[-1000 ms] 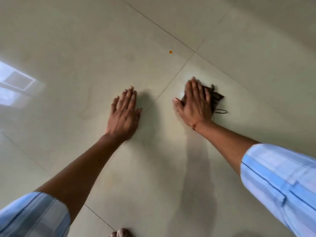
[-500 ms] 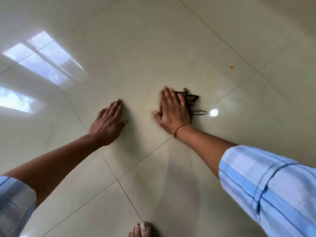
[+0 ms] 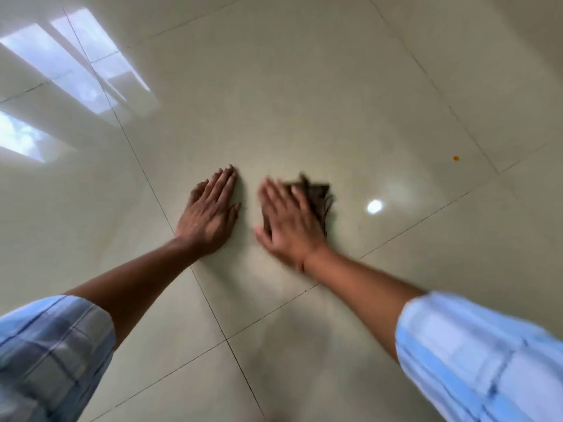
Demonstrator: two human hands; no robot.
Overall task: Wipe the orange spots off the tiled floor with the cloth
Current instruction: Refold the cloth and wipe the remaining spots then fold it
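Right hand (image 3: pixel 291 222) is flat, fingers spread, palm pressing the dark cloth (image 3: pixel 318 197) onto the glossy tiled floor (image 3: pixel 304 102); not a clenched grip, more a palm-down pin, with the cloth's frayed edge sticking out past the fingertips on the right side. Hand and sleeve (image 3: pixel 475 357) are motion-blurred, so it reads as mid-swipe. Left hand (image 3: pixel 210 213) is empty, open, planted flat on the tile just beside the right one, bracing body weight. Change over the last second: the cloth hand has swept leftward across the grout line and now sits close to the left hand, whereas a second ago the two were further apart. Meanwhile the orange spot (image 3: pixel 456 158) has ended up well off to the right of the cloth, near the grout joint, where earlier it lay up ahead of the hand. It's untouched, still a clean dot. Judgement: the current strokes are working the tile nearer the person, no orange visible under or beside the cloth there, so that patch looks done or nearly so. The remaining visible work is that one spot; reaching it likely needs a rightward, outward stroke across the tile.
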